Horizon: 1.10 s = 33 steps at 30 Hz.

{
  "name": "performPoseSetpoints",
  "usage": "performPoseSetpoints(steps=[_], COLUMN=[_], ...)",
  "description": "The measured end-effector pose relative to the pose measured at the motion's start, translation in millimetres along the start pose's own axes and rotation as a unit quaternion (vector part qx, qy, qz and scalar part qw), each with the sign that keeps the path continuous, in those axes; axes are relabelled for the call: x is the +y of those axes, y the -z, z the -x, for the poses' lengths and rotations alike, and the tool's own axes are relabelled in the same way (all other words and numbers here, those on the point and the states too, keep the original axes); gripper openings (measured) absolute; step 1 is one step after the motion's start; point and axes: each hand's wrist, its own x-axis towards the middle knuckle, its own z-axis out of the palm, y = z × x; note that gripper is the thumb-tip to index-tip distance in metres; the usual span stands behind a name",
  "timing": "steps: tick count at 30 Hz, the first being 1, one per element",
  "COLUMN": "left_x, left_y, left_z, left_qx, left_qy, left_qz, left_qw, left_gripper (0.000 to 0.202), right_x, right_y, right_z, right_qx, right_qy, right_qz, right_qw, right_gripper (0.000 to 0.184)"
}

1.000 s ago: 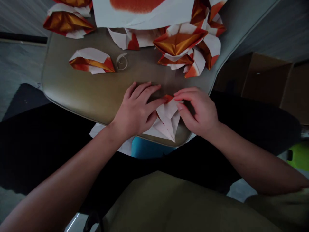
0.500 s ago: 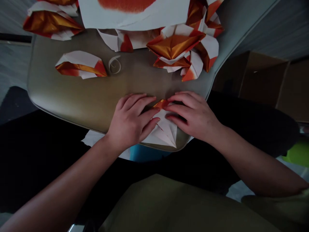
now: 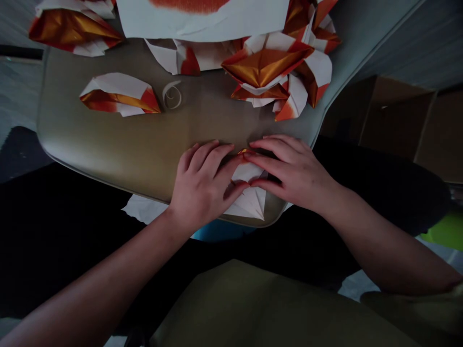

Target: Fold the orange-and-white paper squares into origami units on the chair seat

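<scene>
Your left hand [image 3: 204,185] and right hand [image 3: 289,168] are covering most of the folded paper [image 3: 249,200], so you are seeing only its white point and a sliver of orange tip between your fingers, while the folds underneath are staying hidden. The top edge is cutting off the white sheet [image 3: 202,17] with its orange patch, the gold-and-orange folded piece [image 3: 74,29] and the heap of folded pieces [image 3: 278,67]. The right edge is cutting off the cardboard box [image 3: 394,120], which is sinking into shadow, and the green object [image 3: 443,231], too partial to name. The blue object [image 3: 220,231] is showing only as a sliver beneath the padded seat [image 3: 108,144].
</scene>
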Motion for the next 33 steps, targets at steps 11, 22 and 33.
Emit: performPoseSetpoints(steps=[11,22,33], left_x=[-2,-2,-3], left_y=[-2.4,3.5,-1.4], left_z=[2,3,6], left_qx=[0.029,0.052,0.06], left_qy=[-0.007,-0.002,-0.04], left_qz=[-0.001,-0.012,0.008], left_qw=[1.0,0.999,0.997], left_gripper=[0.027,0.013,0.016], right_x=[1,-3,-2], right_y=[-5,-19,-13], right_z=[-2,-7,0], right_qx=[0.042,0.126,0.102], right_qy=[-0.01,-0.024,0.0], right_qz=[-0.006,0.009,-0.021], right_qw=[0.999,0.992,0.995], right_gripper=[0.03,0.02,0.011])
